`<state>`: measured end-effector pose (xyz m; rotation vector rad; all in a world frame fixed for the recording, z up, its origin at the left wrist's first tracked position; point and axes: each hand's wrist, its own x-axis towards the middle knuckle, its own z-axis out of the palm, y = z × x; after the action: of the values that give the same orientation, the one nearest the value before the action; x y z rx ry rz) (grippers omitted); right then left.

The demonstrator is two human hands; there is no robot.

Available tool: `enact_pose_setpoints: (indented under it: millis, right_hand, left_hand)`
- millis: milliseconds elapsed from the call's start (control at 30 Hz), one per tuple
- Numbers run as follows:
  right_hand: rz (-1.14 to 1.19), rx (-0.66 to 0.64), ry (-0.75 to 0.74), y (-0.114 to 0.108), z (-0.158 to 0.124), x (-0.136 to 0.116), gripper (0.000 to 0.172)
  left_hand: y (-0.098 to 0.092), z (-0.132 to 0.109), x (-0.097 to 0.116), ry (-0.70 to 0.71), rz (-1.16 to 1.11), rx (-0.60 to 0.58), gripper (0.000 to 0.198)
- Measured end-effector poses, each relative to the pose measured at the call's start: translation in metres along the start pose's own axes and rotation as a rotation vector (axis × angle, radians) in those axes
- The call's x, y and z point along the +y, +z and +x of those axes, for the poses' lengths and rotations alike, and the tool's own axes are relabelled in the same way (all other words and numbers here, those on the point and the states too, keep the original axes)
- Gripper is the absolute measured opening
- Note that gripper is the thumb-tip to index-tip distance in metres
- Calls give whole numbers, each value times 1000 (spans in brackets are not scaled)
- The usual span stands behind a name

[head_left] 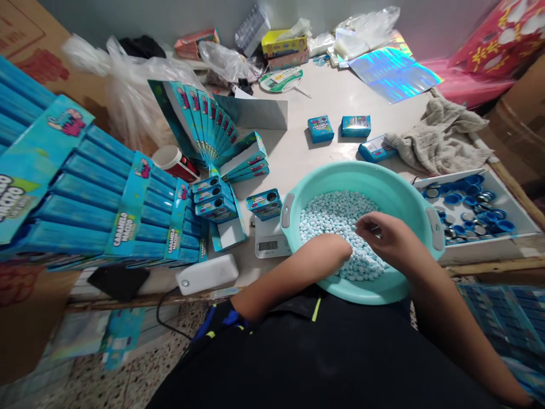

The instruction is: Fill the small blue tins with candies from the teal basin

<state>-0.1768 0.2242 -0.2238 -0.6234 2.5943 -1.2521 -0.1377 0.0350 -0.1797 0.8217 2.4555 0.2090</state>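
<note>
A round teal plastic basin (361,173) with grey handles holds a heap of small pale blue candies (330,224). My left hand (334,250) rests on the heap near the basin's front, its fingers curled down and hidden among the candies. Just to its right, my right hand (378,238) hovers low over the candies with its fingers curved and a little apart, nothing visible in them. The basin sits partly on a white digital scale (268,245) with a lit display.
Stacks of blue candy boxes (128,210) and printed cards crowd the left side. Small blue boxes (321,128) stand beyond the basin. To the right lie a grey towel (438,139) and a white tray (481,250) of blue caps and metal discs. A white power bank (207,274) lies near the table's edge.
</note>
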Motion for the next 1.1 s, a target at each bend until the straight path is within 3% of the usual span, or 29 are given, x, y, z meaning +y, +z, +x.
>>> enact_pose_setpoints:
  millis: [200,367,467,567,667,867,967,1100]
  right_hand:
    - [-11,51,-70,-3,8,-11,14]
    - [-195,-96,-294,-4,62,-80,12]
    - [-280,-218,-444,8,107,-127,10]
    - [-375,-346,-564,28,138,-155,16]
    - [-410,-427,-573,46,150,-162,17]
    - [-430,-402,-512,63,154,-155,13]
    - [-500,-392,-497,68,152,-153,18]
    - [-616,-345,-605,60,134,-153,26]
  left_hand:
    - [1,-2,-4,46,51,64,23]
    - [12,2,-5,116,32,97,22]
    - [18,2,-7,135,26,185,21]
    - [21,2,-10,108,-14,168,18]
    - [19,0,-11,102,-84,170,18]
    - [19,-2,-11,112,-140,179,17]
    - [22,1,-12,115,-143,183,17]
    - [26,4,-14,129,-110,203,22]
